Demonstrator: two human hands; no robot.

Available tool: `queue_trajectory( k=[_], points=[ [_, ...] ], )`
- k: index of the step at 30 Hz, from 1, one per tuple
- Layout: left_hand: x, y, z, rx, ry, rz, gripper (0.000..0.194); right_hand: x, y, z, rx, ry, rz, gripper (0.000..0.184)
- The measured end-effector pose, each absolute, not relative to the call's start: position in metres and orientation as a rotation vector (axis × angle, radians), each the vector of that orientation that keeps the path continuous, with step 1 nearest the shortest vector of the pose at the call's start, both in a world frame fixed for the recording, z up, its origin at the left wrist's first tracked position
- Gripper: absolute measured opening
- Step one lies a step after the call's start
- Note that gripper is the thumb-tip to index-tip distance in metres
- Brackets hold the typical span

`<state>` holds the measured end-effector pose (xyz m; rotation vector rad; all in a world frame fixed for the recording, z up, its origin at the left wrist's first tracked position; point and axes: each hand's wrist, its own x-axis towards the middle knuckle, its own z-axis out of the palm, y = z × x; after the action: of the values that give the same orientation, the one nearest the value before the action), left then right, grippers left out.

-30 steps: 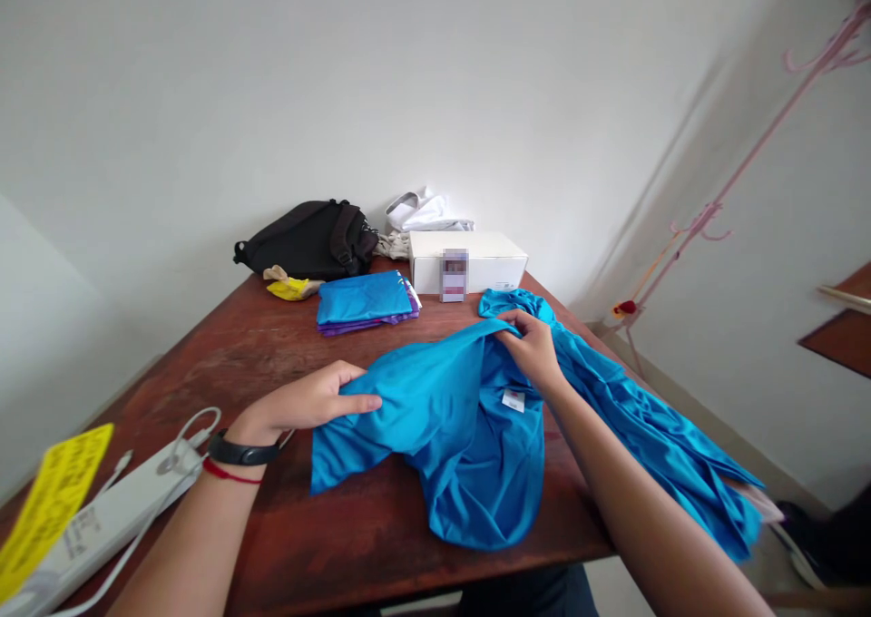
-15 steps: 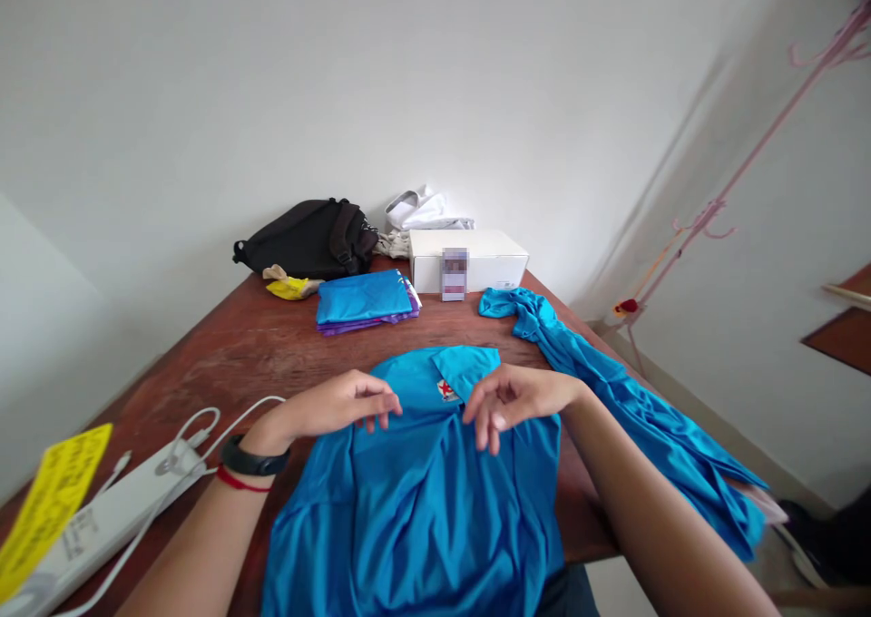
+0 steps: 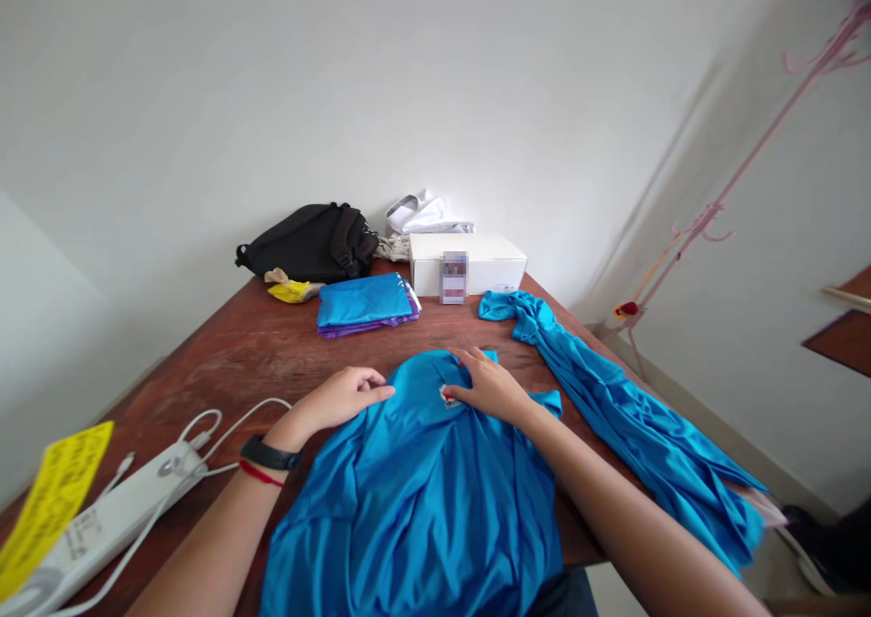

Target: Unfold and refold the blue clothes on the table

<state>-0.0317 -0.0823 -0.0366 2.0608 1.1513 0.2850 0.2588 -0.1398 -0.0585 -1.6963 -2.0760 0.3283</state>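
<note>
A shiny blue shirt (image 3: pixel 415 490) lies in front of me, its lower part loosely creased and hanging toward my lap. A small white patch with a red mark (image 3: pixel 449 397) shows near its far end. My left hand (image 3: pixel 354 392) is at the shirt's far left edge, thumb and fingers pinched together on the cloth; some fingertips are hidden. On the far right part rests my right hand (image 3: pixel 488 383), its thumb over the patch and its fingers spread toward the far edge. A bit of blue cloth sticks out beyond the right wrist.
A folded blue and purple cloth stack (image 3: pixel 367 304) lies farther back, near a black bag (image 3: pixel 299 240) and a white box (image 3: pixel 490 259). Another blue garment (image 3: pixel 612 390) stretches along the table's right edge. A white power strip (image 3: pixel 129 508) with cables sits at left.
Both hands have come down onto the shirt. My right hand has reached forward to the patch, and the folded flap there has shifted to the right.
</note>
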Motion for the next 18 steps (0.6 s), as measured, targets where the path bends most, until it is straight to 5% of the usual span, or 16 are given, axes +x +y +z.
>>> queue_trajectory(
  k=[7, 18],
  points=[
    [-0.034, -0.082, -0.045, 1.825, 1.273, 0.205, 0.062, 0.275, -0.123, -0.06, -1.609, -1.839, 0.313, 0.023],
    [-0.029, -0.09, -0.035, 2.125, 0.909, 0.108, 0.043, 0.319, -0.11, -0.039, -1.073, -0.738, 0.789, 0.023]
  ],
)
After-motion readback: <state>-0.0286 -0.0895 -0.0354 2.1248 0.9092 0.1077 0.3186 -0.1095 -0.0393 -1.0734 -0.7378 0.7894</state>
